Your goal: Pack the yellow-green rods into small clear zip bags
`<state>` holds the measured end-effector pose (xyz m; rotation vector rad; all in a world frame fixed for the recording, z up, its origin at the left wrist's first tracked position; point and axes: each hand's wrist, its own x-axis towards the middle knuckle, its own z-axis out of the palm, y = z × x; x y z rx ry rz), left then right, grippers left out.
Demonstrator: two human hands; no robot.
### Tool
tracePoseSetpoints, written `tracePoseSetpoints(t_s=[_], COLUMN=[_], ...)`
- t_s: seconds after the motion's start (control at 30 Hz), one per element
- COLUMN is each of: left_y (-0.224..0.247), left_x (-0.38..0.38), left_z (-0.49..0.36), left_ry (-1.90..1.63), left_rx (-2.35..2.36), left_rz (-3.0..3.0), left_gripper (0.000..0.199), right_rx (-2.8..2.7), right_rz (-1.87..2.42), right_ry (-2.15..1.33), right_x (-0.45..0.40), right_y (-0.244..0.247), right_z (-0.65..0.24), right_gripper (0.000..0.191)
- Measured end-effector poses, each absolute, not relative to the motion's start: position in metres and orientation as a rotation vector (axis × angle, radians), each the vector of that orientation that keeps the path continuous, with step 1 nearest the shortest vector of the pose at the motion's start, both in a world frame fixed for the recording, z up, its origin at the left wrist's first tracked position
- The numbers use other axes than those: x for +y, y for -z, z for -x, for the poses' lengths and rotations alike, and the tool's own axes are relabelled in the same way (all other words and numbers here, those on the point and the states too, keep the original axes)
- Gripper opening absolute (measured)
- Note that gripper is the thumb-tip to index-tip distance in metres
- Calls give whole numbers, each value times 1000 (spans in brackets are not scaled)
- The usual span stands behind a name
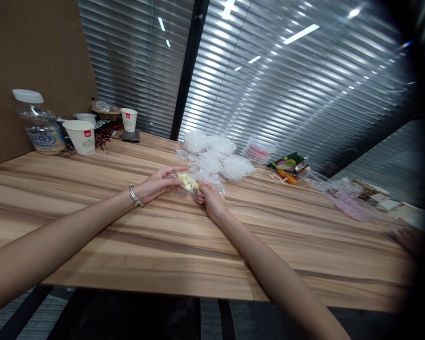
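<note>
Between my two hands is a small clear plastic bag (187, 181) with something yellow in it, too small to name. My left hand (160, 183), with a silver bracelet (134, 195) at the wrist, pinches the bag's left side between thumb and fingers. From the right, my right hand (209, 196) grips the other side, its fingers curled in. Just behind the hands, piles of clear plastic bags (212, 163) lie on the wooden table (156, 241), partly hidden by my right hand.
At the left stand a lidded bottle (44, 127) and paper cups (83, 139). A clear round tub (258, 150) sits behind the bags. An orange item (286, 177) and pink plastic bag (356, 208) lie to the right. Another person's hand (407, 238) rests at the right edge.
</note>
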<state>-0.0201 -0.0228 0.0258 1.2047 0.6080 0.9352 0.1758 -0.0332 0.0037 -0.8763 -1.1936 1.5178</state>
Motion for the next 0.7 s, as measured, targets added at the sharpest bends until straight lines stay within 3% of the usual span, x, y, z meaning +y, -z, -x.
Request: tracePoseSetpoints(t_s=[0.43, 0.7], left_y=[-21, -20], left_x=[-21, -20], left_z=[15, 16], left_ry=[-910, -922], left_rx=[769, 790], left_rz=[-1369, -1418], left_gripper=[59, 58], right_rx=[-1276, -1418], right_rz=[792, 926], right_ry=[-1510, -1306], right_x=[-30, -29], right_y=[0, 6], right_z=[-181, -178], right_gripper=[38, 40])
